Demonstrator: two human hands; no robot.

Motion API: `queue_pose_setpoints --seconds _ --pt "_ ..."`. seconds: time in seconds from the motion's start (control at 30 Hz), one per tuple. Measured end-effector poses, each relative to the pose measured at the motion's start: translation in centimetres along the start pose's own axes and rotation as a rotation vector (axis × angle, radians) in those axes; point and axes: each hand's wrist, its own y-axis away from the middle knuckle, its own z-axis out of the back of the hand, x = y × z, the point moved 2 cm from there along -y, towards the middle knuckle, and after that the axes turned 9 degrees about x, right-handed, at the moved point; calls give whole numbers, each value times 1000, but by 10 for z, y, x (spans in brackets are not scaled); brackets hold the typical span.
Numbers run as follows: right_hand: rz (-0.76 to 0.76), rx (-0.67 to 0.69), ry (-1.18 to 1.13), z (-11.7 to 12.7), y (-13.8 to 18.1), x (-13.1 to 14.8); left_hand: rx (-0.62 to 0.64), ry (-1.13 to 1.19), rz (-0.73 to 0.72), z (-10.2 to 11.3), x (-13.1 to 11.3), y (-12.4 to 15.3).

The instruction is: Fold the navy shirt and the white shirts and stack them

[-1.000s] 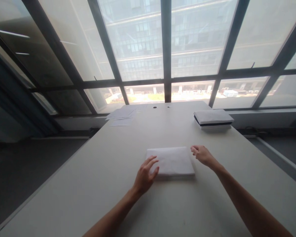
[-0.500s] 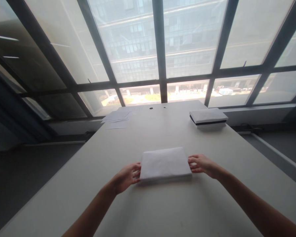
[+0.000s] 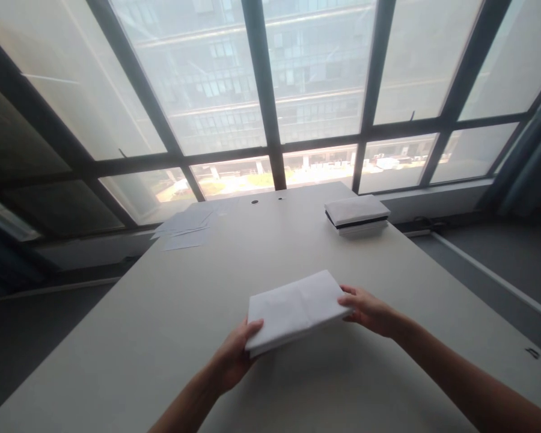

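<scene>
Between my hands is a thick stack of white paper [image 3: 297,310], held by its two short ends and tilted a little, with its right end farther away. My left hand [image 3: 235,355] grips the left end, thumb on top and fingers hidden underneath. At the right end, my right hand [image 3: 365,310] has its thumb over the top edge and its fingers beneath. A shadow lies under the stack, which looks raised off the white table [image 3: 297,240].
Toward the back right of the table stands another pile of white paper [image 3: 357,210] with a dark layer in it. Loose white sheets [image 3: 187,225] overlap at the back left. Beyond the table are large windows [image 3: 315,66]. A small dark object [image 3: 532,353] lies near the right edge.
My hands were beside the stack's ends with it lying flat; now both are closed on it and it is lifted and turned slightly. The view has swung to the right.
</scene>
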Motion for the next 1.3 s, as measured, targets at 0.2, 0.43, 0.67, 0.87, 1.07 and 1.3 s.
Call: queue_pose_setpoints --seconds 0.2,0.43,0.67,0.87,1.07,1.3 --pt "89 -62 52 72 26 33 132 -121 -33 -55 -9 -56" --pt "241 -329 166 184 11 147 195 -240 -231 -138 -107 -197" --pt "387 -832 351 293 -55 235 55 -239 -368 -204 -188 -340" --pt "351 -987 452 353 -103 211 -66 -318 -356 -208 -174 -401" --pt "293 -1104 637 370 -113 176 -151 -560 -363 -196 -150 -407" --pt "426 -1035 1304 317 -142 200 -224 -1410 -766 -232 -166 -405"
